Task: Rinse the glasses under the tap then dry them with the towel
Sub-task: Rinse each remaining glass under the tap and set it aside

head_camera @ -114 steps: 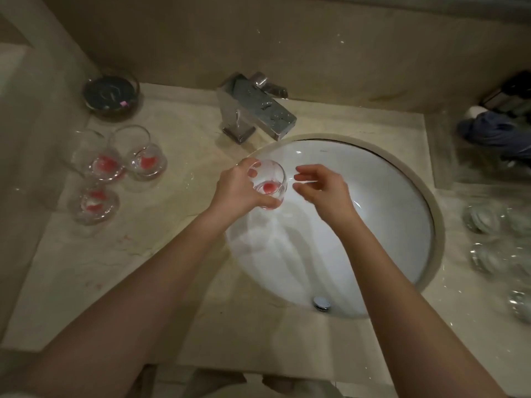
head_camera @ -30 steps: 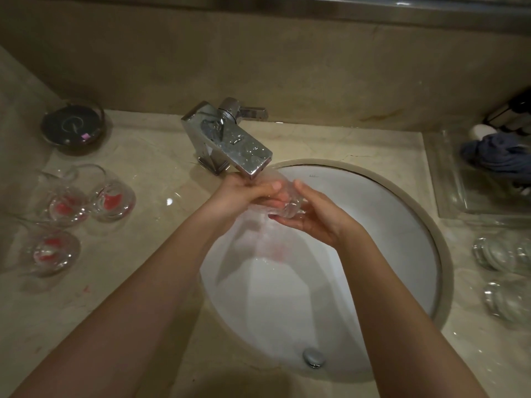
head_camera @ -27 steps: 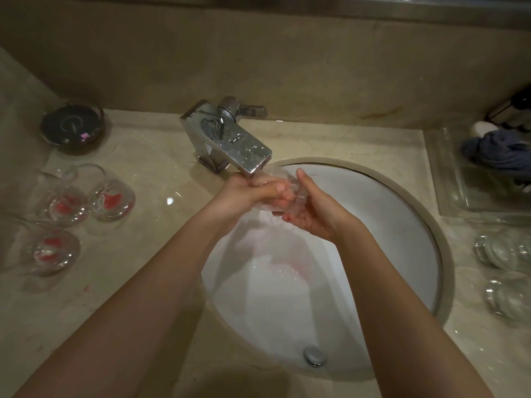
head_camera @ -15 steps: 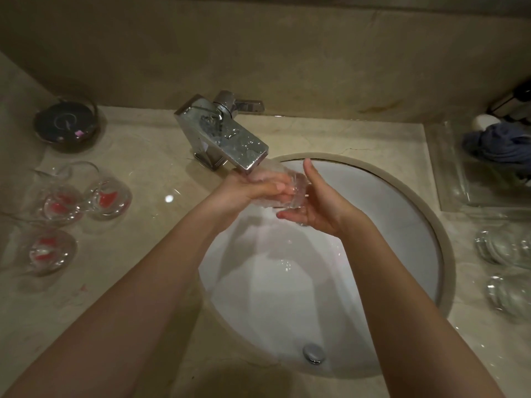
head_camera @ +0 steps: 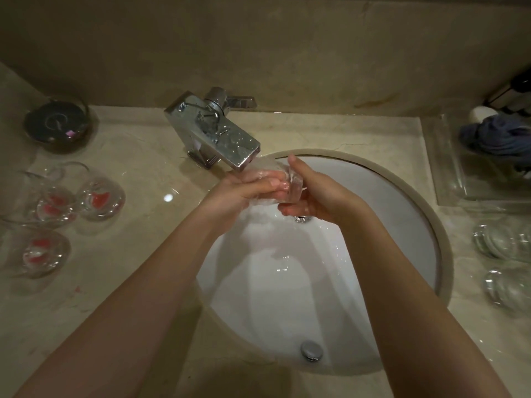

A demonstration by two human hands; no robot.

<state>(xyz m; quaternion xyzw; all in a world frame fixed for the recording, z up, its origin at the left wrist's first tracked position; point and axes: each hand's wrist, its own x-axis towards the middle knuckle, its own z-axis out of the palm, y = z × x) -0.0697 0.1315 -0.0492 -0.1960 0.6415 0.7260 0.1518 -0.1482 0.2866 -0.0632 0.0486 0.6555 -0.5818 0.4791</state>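
A clear glass (head_camera: 293, 188) lies on its side right under the spout of the chrome tap (head_camera: 221, 139), with water running over it. My left hand (head_camera: 241, 191) comes from the left, and its fingers show through the glass wall, curled into or round it. From the right, my right hand (head_camera: 321, 196) cups the glass's base, thumb raised over the top. Three glasses with red residue (head_camera: 99, 199) stand on the counter at the left. A blue-grey towel (head_camera: 500, 136) lies in a clear tray at the far right.
The white sink (head_camera: 402, 214) has a drain stopper (head_camera: 311, 350) at its near side. Clean glasses (head_camera: 500, 242) sit on the counter at the right. A dark bowl (head_camera: 57, 124) stands at the back left. The clear tray (head_camera: 442, 173) borders the sink's right.
I brought the glass from over the basin to under the tap. Its red residue has washed out. Over the last second my right thumb rose over the glass.
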